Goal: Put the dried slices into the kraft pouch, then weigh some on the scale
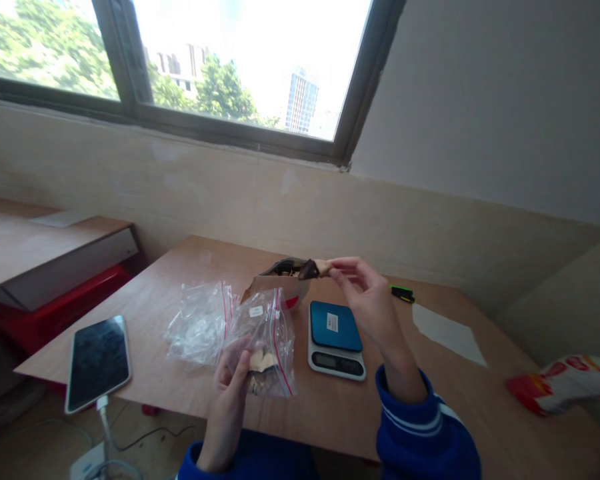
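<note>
Tablet (97, 363): dark-screened, on the desk (325, 413).
Plastic bags (195, 327): heaped beside the zip bag (253, 327).
Left hand (231, 373): grips that zip bag; I see pale pieces (263, 361) inside.
Paper bag (275, 286): open, just behind.
Dark-tipped piece (311, 269): up near the paper bag's mouth.
Scale (336, 333): blue-topped.
Right hand (367, 293): pinches the piece's pale end.
Packet (570, 383): red and white.

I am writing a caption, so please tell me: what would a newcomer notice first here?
Probably the bright window at the top comes first. Next, near the middle, the right hand holds up a dark and pale piece, while lower and to the left the left hand holds a clear bag with pale bits inside. Between the hands, the blue-topped scale stands out on the table.
</note>
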The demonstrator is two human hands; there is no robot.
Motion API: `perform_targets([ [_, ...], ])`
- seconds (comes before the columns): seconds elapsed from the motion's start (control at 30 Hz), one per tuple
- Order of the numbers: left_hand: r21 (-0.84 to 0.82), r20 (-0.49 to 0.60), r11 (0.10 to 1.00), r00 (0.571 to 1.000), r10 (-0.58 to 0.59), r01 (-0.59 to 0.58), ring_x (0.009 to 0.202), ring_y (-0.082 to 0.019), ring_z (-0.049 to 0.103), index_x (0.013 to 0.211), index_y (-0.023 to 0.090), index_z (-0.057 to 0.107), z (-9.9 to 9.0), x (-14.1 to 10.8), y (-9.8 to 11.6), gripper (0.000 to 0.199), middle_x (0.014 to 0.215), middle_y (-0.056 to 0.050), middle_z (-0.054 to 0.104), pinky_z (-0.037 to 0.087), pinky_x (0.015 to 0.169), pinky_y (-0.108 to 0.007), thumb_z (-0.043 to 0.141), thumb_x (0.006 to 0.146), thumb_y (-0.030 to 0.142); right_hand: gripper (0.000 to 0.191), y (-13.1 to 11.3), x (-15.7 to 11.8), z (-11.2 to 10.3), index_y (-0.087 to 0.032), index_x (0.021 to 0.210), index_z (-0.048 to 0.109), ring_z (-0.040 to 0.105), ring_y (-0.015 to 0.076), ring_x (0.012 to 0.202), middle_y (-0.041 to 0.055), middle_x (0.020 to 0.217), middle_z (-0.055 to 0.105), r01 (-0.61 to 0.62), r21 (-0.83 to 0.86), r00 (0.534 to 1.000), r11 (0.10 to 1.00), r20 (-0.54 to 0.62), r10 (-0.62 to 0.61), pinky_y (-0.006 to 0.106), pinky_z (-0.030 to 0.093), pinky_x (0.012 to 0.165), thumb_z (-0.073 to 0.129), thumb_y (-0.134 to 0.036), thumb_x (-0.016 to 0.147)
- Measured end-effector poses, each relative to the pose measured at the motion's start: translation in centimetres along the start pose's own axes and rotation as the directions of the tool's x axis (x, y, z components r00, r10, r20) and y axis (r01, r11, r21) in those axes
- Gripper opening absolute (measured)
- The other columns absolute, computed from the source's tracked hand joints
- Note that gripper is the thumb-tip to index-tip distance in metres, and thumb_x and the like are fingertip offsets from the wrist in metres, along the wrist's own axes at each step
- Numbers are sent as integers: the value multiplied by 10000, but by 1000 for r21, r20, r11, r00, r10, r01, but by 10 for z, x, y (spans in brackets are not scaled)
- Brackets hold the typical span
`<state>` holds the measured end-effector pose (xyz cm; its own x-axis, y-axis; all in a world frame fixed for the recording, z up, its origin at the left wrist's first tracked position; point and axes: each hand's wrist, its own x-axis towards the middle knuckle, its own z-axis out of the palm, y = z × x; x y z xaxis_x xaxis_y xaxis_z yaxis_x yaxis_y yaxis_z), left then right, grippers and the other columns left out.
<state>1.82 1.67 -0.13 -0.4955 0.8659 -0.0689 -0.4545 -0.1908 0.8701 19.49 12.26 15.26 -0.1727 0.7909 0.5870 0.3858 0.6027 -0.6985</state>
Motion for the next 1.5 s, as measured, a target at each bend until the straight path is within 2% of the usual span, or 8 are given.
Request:
perform_targets([
  [0.17,-43,11,998,998,-55,55,1076,-199,612,1072,229,675,-4,1,5,419,1116,-30,688,470,926,-277,724,716,444,123,15,37,30,-194,921,661,600,216,951,58,955,680,328,-316,942,890,178,-284,350,476,863,541,-185,899],
  [0.37,-67,-15,995,997,-73,71,1072,-198,614,1078,235,671,-6,1,13,435,1127,-30,688,476,906,-269,735,702,445,251,26,37,38,-209,1010,679,561,235,1003,92,1089,629,424,-483,897,766,337,-284,388,451,912,451,-160,919],
  [0.53,-58,-6,997,998,-60,59,1096,-207,603,1077,230,673,-6,0,13,417,1129,-37,688,468,928,-285,722,718,437,287,30,32,30,-205,963,701,467,269,1204,92,1317,535,397,-489,880,777,442,-172,466,357,1022,445,-117,867],
  [0.67,-54,-6,997,998,-62,62,1114,-222,597,1062,228,685,-5,0,14,421,1137,-44,687,469,937,-301,730,703,444,297,35,31,30,-196,896,700,468,253,1213,90,1325,535,361,-413,872,836,468,-145,460,347,1029,407,-229,930],
  [0.87,-66,-13,995,997,-79,78,1107,-221,602,1061,226,686,-3,-1,17,428,1144,-44,684,471,931,-295,735,696,445,318,27,30,29,-227,1051,685,473,209,1207,84,1249,570,359,-277,899,891,359,-251,406,326,1047,395,-327,969],
  [1.13,-41,1,997,998,-66,66,1141,-227,578,1033,214,698,-4,-1,18,408,1115,-47,694,443,966,-299,718,708,460,360,31,30,36,-274,897,743,449,254,1219,40,1344,529,295,-345,883,891,456,-116,503,289,1043,433,-451,943],
  [1.3,-42,20,998,998,-54,55,1167,-218,561,1023,223,698,-2,-1,20,374,1139,-38,688,417,1000,-295,705,728,453,245,25,37,32,-301,919,744,460,282,1226,47,1313,552,202,-349,820,915,571,37,559,276,1044,577,-472,861],
  [1.5,-51,21,996,998,-66,67,1196,-231,548,1063,230,693,-4,-1,15,386,1163,-40,682,401,1039,-339,708,733,431,198,15,52,33,-251,971,740,609,205,1023,46,1069,687,276,-246,714,929,700,-27,334,459,886,581,-325,880],
])
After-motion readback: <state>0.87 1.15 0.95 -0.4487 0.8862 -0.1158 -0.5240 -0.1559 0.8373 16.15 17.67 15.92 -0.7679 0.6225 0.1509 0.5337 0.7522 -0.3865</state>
